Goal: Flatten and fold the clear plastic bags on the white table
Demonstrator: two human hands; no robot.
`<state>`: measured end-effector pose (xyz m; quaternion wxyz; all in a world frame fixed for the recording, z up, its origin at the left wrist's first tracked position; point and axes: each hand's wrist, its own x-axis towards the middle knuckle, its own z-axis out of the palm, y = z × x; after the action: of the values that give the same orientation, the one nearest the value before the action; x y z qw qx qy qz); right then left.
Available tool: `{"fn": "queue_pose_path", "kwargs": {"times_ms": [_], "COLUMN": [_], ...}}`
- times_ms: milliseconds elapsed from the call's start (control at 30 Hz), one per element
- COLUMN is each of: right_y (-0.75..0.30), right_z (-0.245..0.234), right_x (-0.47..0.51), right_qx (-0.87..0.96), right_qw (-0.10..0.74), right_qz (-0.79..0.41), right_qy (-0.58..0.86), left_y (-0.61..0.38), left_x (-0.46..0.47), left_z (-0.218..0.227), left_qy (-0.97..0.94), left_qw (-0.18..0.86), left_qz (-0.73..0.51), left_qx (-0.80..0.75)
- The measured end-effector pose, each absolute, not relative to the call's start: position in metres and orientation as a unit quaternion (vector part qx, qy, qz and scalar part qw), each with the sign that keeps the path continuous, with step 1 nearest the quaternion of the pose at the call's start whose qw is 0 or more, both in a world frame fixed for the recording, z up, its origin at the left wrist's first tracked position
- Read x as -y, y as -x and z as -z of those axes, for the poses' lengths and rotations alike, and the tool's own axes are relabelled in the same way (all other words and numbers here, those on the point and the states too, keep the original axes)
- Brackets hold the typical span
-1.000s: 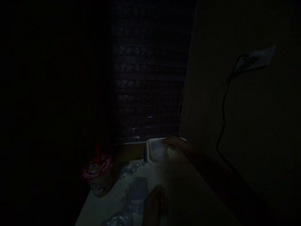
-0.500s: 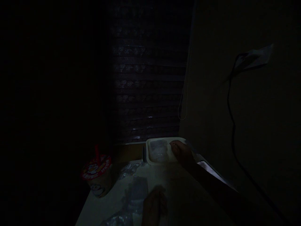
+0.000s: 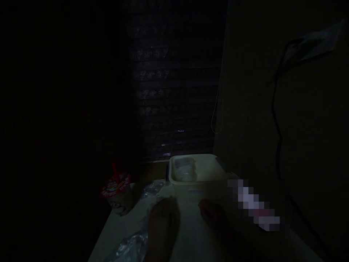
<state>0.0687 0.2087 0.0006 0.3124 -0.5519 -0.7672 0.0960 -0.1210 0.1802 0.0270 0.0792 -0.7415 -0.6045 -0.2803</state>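
Observation:
The scene is very dark. My left hand (image 3: 163, 223) is over the white table (image 3: 188, 233), its fingers curled and slightly smeared by motion. Whatever may be in them is hidden. To its right, my right hand (image 3: 214, 214) is low over the table, fingers bent inward and closed; I cannot make out anything in them. Beyond both hands stands a pale plastic bin (image 3: 201, 182), with a clear plastic-looking packet (image 3: 185, 169) in its left part. Crumpled clear plastic (image 3: 132, 247) lies beside my left hand.
A drink cup (image 3: 120, 200) with a red printed lid and red straw stands at the table's left. More clear plastic (image 3: 152, 188) lies near the bin. A pixelated bright object (image 3: 252, 203) is at right. A dark cable (image 3: 278, 145) hangs along the right wall; blinds (image 3: 174, 83) are behind.
My right hand has drawn back from over the bin to the near side of it. My left hand has moved forward and a little left. The view has shifted slightly.

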Motion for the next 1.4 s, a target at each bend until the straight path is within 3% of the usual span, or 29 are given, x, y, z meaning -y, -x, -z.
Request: {"fn": "queue_pose_path", "kwargs": {"times_ms": [200,400,833,1033,1267,1400], "right_y": [-0.069,-0.069,-0.058,-0.041,-0.032,-0.033], "right_z": [-0.003,-0.002,-0.01,-0.026,-0.021,-0.028], "right_x": [-0.208,-0.21,-0.2,-0.189,-0.183,-0.183], "right_qx": [0.761,0.754,0.749,0.803,0.686,0.661], "right_qw": [0.352,0.387,0.455,0.425,0.467,0.477], "right_qz": [-0.123,-0.128,-0.176,-0.198,-0.44,-0.405], "right_qy": [0.53,0.516,0.448,0.367,0.342,0.413], "left_y": [0.129,0.132,0.126,0.113,0.106,0.106], "left_x": [-0.187,-0.188,-0.177,-0.167,-0.167,-0.169], "left_z": [-0.023,-0.019,-0.014,-0.023,-0.019,-0.023], "left_qy": [0.697,0.702,0.799,0.758,0.67,0.634], "left_qw": [0.049,0.005,0.064,-0.065,-0.263,-0.288], "left_qz": [0.152,0.237,0.417,0.491,0.546,0.561], "left_qx": [0.699,0.671,0.428,0.424,0.428,0.448]}}
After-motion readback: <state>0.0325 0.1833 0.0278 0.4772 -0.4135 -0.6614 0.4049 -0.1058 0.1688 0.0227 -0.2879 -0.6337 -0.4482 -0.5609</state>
